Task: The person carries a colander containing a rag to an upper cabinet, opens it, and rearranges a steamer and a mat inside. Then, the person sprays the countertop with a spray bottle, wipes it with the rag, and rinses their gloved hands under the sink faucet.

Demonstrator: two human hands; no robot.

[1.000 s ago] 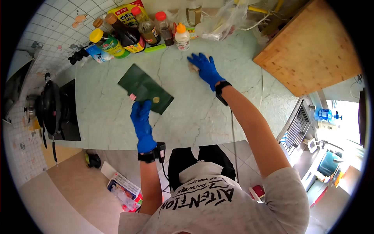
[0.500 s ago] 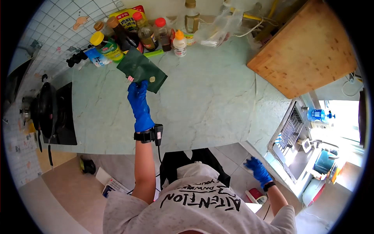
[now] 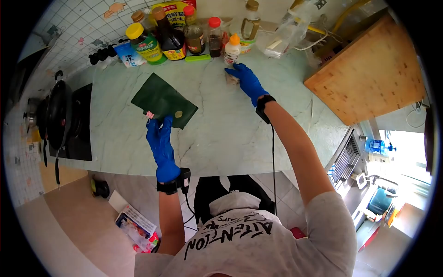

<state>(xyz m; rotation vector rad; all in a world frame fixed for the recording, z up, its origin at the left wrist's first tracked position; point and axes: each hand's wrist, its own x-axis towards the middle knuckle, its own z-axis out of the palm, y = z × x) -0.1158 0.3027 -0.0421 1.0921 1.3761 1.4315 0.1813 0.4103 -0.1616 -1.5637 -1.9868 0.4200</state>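
Note:
My left hand [image 3: 161,150], in a blue glove, pinches the lower edge of a dark green packet [image 3: 161,99] with a round pale spot. A small pink clip [image 3: 150,115] sits on the packet's edge, just above my fingertips. At the back of the counter my right hand [image 3: 249,84], also gloved in blue, has its fingers over a small brownish thing [image 3: 232,80] that is mostly hidden and cannot be made out. Directly behind those fingers stands a small white bottle [image 3: 232,51] with an orange cap.
Sauce bottles [image 3: 170,39] and a bright green object [image 3: 197,58] line the back of the marbled counter [image 3: 221,138]. A wooden board [image 3: 369,69] leans at the right, near the sink [image 3: 344,159]. A black pan [image 3: 60,113] is on the left, with a plastic bag [image 3: 288,32] at the back.
My right hand has come from low by the floor up to the back of the counter, where it also was a second ago. The packet has moved toward me, away from the bottles, still in my left hand.

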